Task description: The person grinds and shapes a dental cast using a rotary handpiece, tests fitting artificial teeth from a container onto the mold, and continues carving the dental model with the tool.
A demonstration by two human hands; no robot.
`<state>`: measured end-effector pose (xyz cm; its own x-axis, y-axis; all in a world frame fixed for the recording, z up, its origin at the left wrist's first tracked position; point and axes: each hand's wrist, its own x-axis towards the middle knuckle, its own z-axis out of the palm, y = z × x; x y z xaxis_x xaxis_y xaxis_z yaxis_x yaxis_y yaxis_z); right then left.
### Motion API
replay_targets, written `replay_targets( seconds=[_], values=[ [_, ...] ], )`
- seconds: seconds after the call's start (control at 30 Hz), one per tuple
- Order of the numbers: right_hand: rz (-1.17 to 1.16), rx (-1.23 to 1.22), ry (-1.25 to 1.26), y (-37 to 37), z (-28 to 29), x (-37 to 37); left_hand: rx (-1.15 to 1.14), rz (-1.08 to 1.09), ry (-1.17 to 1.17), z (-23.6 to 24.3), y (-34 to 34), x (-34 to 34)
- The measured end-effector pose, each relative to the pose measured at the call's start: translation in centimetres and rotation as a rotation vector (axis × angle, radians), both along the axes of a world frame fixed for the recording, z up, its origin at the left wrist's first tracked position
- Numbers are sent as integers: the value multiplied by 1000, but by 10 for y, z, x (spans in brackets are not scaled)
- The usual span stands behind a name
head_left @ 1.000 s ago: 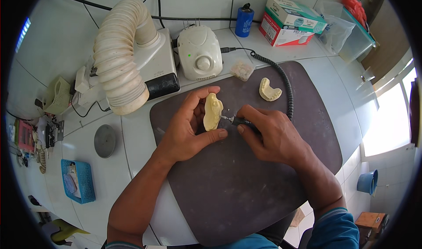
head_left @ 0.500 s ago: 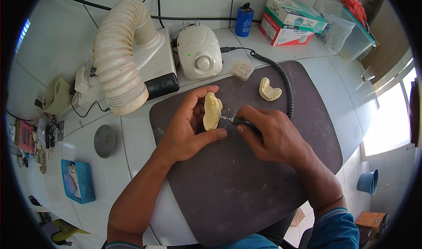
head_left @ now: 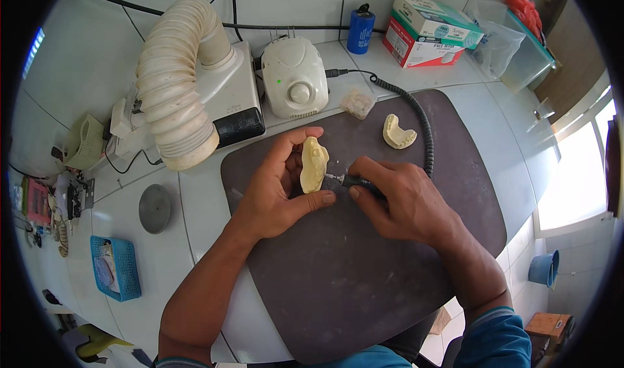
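Closed around a pale yellow plaster dental model point(head_left: 314, 165), my left hand point(head_left: 271, 199) holds it on its side above the dark mat, thumb at its lower end and fingers behind it. My right hand point(head_left: 406, 199) grips the black handpiece of a rotary grinder point(head_left: 359, 184) like a pen. The thin metal bit points left and meets or nearly meets the model's right edge; contact is too small to tell. Farther back on the mat lies a second dental model point(head_left: 398, 132), horseshoe-shaped. A coiled black cord point(head_left: 426, 127) runs from the handpiece side to the white control box point(head_left: 296, 78), whose green light is on.
A ribbed white hose point(head_left: 175, 82) arches at the back left, beside a small clear box point(head_left: 357, 103). On the tiled table stand a grey dish point(head_left: 155, 209) and a blue basket point(head_left: 132, 270). Behind are a blue cylinder point(head_left: 361, 31) and stacked cartons point(head_left: 430, 39).
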<state>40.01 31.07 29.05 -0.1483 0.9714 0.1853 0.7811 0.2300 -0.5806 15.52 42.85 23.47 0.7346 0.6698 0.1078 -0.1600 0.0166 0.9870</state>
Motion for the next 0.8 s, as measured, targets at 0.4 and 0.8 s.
replay_targets(
  seconds=[0.4, 0.8],
  values=[
    [-27, -18, -9, 0, -1, -1, 47, -2, -6, 1, 0, 1],
    [-11, -1, 0, 0, -1, 0, 29, 1, -19, 1, -1, 1]
  ],
)
